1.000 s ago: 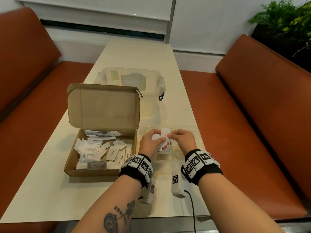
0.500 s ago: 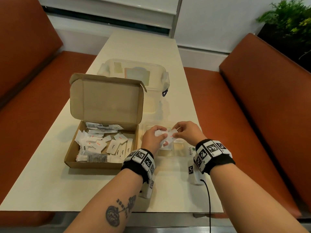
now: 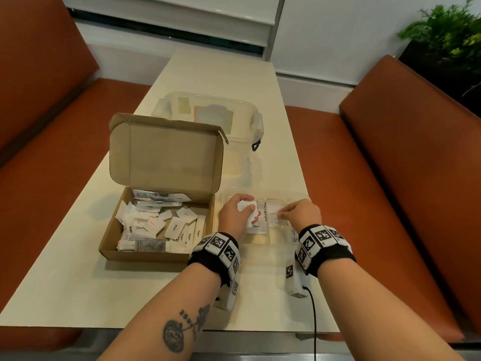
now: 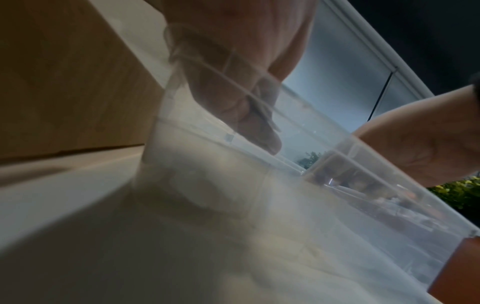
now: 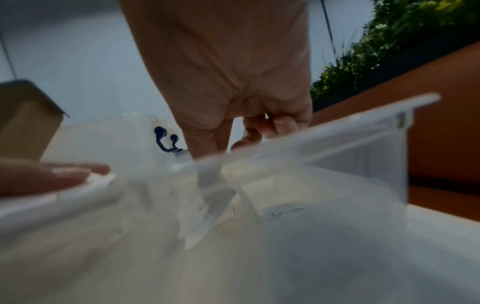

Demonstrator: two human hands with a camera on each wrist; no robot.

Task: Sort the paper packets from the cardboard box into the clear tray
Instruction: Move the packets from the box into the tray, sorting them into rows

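Left hand (image 3: 235, 213) over clear tray (image 3: 263, 239) left compartments, fingers curled round bunch of paper packets (image 3: 247, 205). Right hand (image 3: 302, 212) over middle compartment, fingers pinching single packet (image 3: 273, 218) (red print, text unreadable). Tray sits on table (image 3: 65, 282), just right of cardboard box (image 3: 145, 255). Box open, lid upright, many loose packets (image 3: 174, 227) inside, some marked Sugar, Pepper, Salt. Beyond box: lidded clear container (image 3: 242, 118). Orange benches (image 3: 390, 178) both sides; green plant (image 3: 447, 40) far right.
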